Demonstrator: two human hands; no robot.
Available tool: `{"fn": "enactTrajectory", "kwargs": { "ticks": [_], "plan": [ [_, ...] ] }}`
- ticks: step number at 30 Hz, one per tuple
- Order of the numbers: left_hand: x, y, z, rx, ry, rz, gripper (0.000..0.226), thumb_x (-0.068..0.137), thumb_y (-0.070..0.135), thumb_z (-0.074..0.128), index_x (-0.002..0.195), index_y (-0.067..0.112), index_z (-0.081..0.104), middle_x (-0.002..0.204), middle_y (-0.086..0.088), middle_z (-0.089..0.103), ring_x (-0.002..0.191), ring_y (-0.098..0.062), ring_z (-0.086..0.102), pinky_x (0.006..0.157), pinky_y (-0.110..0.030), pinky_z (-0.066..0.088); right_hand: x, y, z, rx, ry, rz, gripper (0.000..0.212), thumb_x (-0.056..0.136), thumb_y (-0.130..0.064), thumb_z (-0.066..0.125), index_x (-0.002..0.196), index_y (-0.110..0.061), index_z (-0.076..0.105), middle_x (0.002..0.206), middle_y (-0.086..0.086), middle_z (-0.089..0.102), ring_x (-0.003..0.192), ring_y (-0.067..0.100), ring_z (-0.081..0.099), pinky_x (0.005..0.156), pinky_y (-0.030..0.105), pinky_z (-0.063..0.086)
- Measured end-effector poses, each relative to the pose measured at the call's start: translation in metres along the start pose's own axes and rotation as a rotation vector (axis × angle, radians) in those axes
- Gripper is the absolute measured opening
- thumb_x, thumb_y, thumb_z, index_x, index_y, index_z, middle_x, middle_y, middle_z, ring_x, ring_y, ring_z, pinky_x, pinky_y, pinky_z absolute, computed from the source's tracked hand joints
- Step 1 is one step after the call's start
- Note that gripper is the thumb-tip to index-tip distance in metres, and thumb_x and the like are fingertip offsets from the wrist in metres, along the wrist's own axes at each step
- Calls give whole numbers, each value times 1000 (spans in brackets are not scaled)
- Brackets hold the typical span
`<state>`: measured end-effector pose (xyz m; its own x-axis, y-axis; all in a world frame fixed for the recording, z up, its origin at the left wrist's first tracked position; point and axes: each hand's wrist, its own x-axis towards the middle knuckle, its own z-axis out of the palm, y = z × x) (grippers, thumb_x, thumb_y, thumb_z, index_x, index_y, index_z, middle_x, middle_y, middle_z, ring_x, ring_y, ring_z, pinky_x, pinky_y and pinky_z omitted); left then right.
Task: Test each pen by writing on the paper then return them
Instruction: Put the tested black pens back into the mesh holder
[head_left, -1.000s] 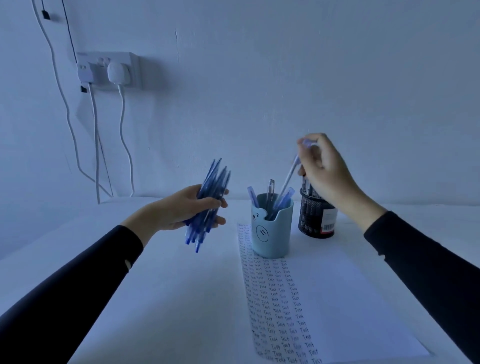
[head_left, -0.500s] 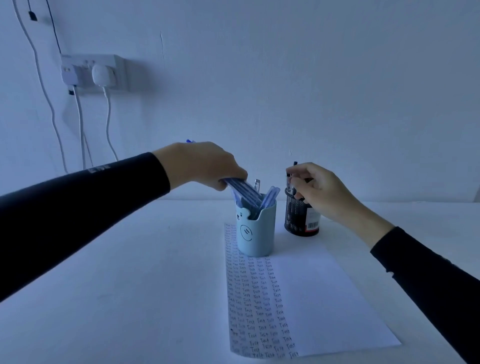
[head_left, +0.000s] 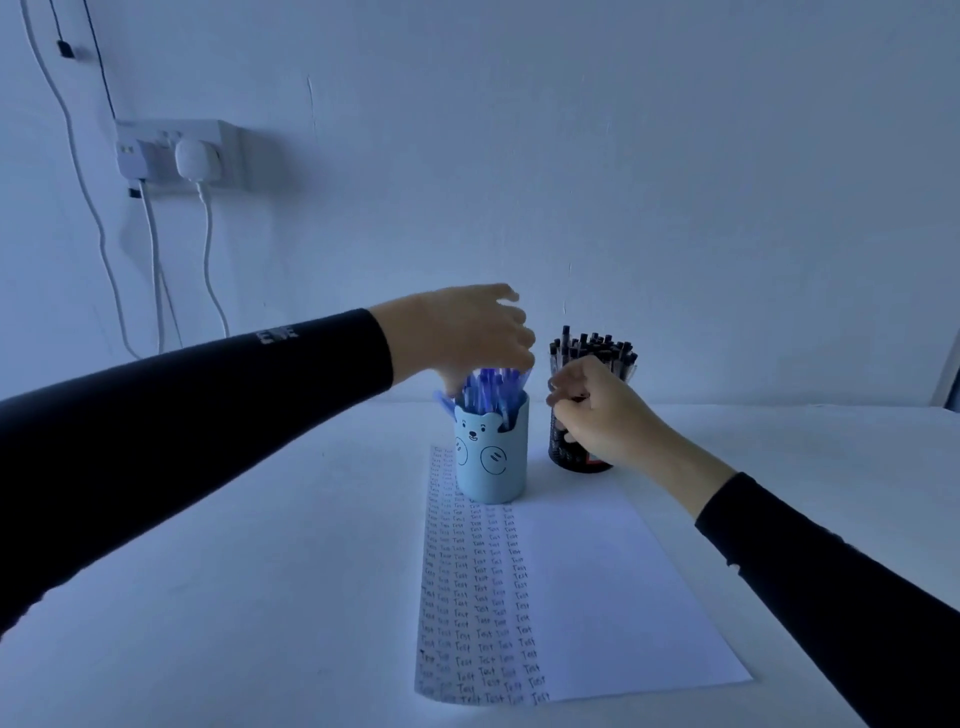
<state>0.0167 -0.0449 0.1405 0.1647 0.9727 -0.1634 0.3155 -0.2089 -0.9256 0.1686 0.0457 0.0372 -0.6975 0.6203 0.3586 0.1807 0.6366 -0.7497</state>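
Smooth matt plastic on the pale blue bear cup (head_left: 491, 457); translucent blue plastic on its pens (head_left: 491, 385); black mesh on the second holder (head_left: 574, 461); plain matt paper (head_left: 597, 597) over a smooth white bench (head_left: 260, 597).
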Motion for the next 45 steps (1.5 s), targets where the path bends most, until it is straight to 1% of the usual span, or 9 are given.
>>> {"fn": "enactTrajectory", "kwargs": {
  "ticks": [3,7,11,14,18,23,33,42,45],
  "plan": [
    [-32,-11,5,-379,259,-122,78,77,40,78,143,35,36,148,10,40,138,-13,34,119,-37,9,-2,4,-1,-32,-49,53,22,96,-17,47,118,-21,47,101,2,66,93,16,65,85,35,55],
    [-70,22,46,-1504,614,-372,88,79,33,75,150,28,23,152,11,33,135,-3,35,117,-31,27,-13,6,-4,-78,-172,153,27,95,-18,47,121,-20,53,101,-1,65,92,14,65,89,35,55],
    [-58,105,69,-2201,339,-732,137,43,74,80,152,26,12,156,-1,28,131,-12,41,100,-28,37,-15,16,-10,-48,162,101,15,96,-15,43,96,-14,58,93,4,63,76,18,62,67,32,55],
    [-27,130,74,-2267,284,-765,104,51,55,88,136,20,38,138,1,51,116,-11,57,84,-20,50,-4,31,-17,89,524,7,36,82,-23,63,110,-15,40,113,-1,42,104,22,48,79,23,43],
    [2,134,78,-2308,371,-760,71,57,42,86,116,21,53,114,2,64,106,-16,64,83,-28,56,6,58,-14,257,154,271,115,73,-33,86,151,-28,1,153,5,24,142,23,29,110,37,34],
    [17,141,97,-2288,442,-627,65,76,49,76,130,27,48,121,5,64,110,-10,63,95,-32,53,11,79,-7,198,169,215,74,71,-31,87,132,-18,47,121,-4,60,104,7,61,73,17,47],
    [36,128,114,-2157,397,-660,67,81,60,62,137,26,43,128,14,58,120,-5,55,105,-34,46,20,79,-1,184,221,188,69,67,-33,89,122,-24,47,112,-10,59,95,-1,59,65,14,45],
    [36,133,112,-2049,467,-869,50,92,43,59,133,18,44,119,9,55,110,-8,53,76,-12,43,26,87,4,224,90,188,75,77,-37,82,135,-25,38,131,-6,52,108,1,55,82,19,47],
    [35,136,114,-2079,472,-883,57,88,49,62,135,21,44,124,8,56,114,-8,53,79,-13,44,25,73,-2,183,114,152,100,79,-57,73,154,-22,17,157,-6,24,143,12,27,113,32,30]
  ]
}}
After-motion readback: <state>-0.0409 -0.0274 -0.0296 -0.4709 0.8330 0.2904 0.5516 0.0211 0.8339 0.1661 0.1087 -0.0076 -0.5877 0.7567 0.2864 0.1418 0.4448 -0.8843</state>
